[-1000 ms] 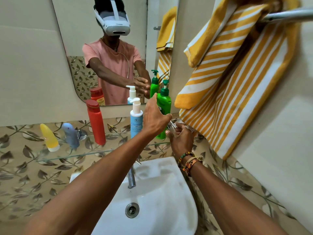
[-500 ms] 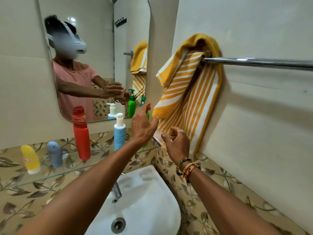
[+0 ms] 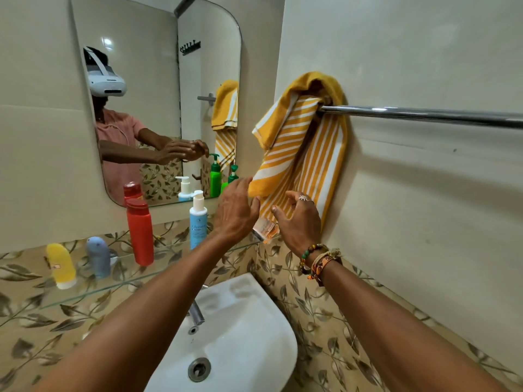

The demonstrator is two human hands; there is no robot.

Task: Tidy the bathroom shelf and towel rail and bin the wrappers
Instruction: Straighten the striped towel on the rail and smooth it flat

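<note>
Both arms reach forward over the white washbasin (image 3: 243,332) toward the right end of the glass shelf (image 3: 93,284). The left hand (image 3: 236,212) is raised with its back to the camera, fingers spread and loose, grasping nothing; its fingertips lie just beside the lower fold of the towel. The right hand (image 3: 300,220), with a ring on one finger and beaded bracelets (image 3: 318,260) at the wrist, is likewise open, fingers curled slightly, holding nothing, and sits in front of the towel's hanging end.

The yellow-and-white striped towel (image 3: 305,148) hangs bunched and crooked over the left end of the chrome towel rail (image 3: 424,116), one side folded across the other, pressed into the wall corner. The rest of the rail runs bare to the right edge of view.

Between the two hands, at the shelf's right end, lies a crumpled wrapper (image 3: 264,229), pale and orange, partly hidden by the hands; whether either hand touches it cannot be told.

Along the shelf from the right stand a green pump bottle (image 3: 232,175), mostly hidden behind the left hand, a blue pump bottle (image 3: 198,222), and a red bottle (image 3: 140,232) near the middle. Toward the left end, a grey-blue tube (image 3: 98,257) and a yellow tube (image 3: 60,265) stand on their caps. The front edge of the shelf overhangs the basin tap (image 3: 196,312).
</note>
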